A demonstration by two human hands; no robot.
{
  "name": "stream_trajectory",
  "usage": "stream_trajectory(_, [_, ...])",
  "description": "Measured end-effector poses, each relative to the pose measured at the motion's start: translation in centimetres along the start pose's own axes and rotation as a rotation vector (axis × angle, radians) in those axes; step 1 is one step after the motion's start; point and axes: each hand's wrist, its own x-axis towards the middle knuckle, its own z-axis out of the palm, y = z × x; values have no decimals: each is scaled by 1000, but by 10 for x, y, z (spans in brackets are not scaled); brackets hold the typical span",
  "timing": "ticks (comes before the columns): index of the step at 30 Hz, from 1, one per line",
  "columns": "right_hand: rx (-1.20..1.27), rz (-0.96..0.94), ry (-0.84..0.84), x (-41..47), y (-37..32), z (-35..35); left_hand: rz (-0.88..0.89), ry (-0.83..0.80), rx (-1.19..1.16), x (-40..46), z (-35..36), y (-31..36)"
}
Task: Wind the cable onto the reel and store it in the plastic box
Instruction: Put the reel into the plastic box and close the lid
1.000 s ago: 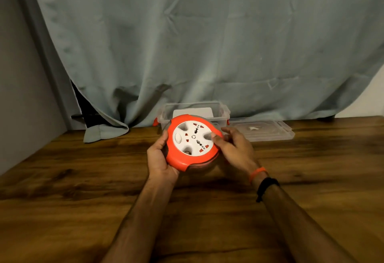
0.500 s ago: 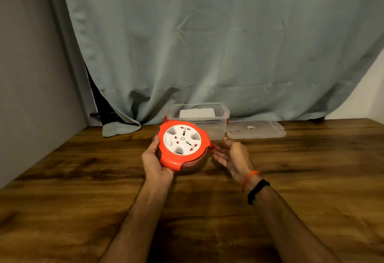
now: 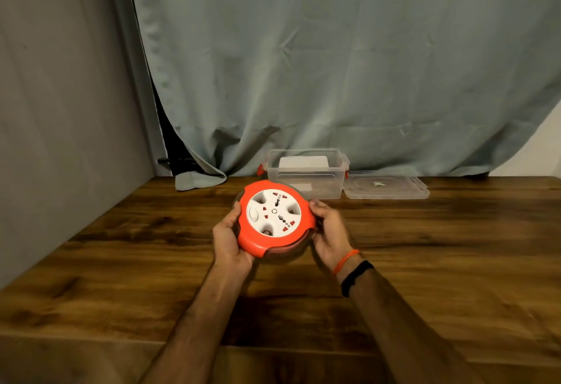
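- Reel [image 3: 274, 219]: round, orange rim, white socket face tilted toward the camera, centre of frame, held above the wooden table [image 3: 455, 262] just in front of the box.
- No loose cable showing; a dark band runs under the orange rim, can't tell if that is the wound cable.
- Left hand [image 3: 228, 241]: grips the reel's left edge, thumb up along the rim, fingers wrapped underneath and mostly hidden.
- Right hand [image 3: 329, 233]: grips the reel's right edge, fingers curled round the rim, fingertips at its upper right side.
- Right wrist has an orange band [image 3: 345, 260] and a black band [image 3: 355, 277] next to it.
- Box [image 3: 306, 172]: clear plastic, open, orange clips on both ends, upper centre at the far edge of the table, just behind the reel. A white flat thing inside, can't tell what.
- Lid [image 3: 387, 187]: clear, lies flat on the table just right of the box, touching or nearly touching it.
- Curtain [image 3: 334, 64]: grey-green, fills the top of the frame, its hem reaching the table at centre left.
- Grey wall [image 3: 60, 110] on the left side.
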Motion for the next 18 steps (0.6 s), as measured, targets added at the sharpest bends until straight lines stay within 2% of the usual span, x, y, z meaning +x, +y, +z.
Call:
stream_trajectory(4, [-88, -20, -33, 1, 16, 13, 120, 98, 45, 10, -16, 11])
stream_trajectory(8, [-284, -36, -99, 10, 44, 33, 199, 129, 176, 21, -35, 25])
stream_trajectory(14, [-457, -49, -99, 34, 88, 62, 355, 301, 493, 43, -63, 49])
stream_trajectory(18, [-587, -66, -114, 51, 112, 84, 341, 388, 688, 55, -86, 62])
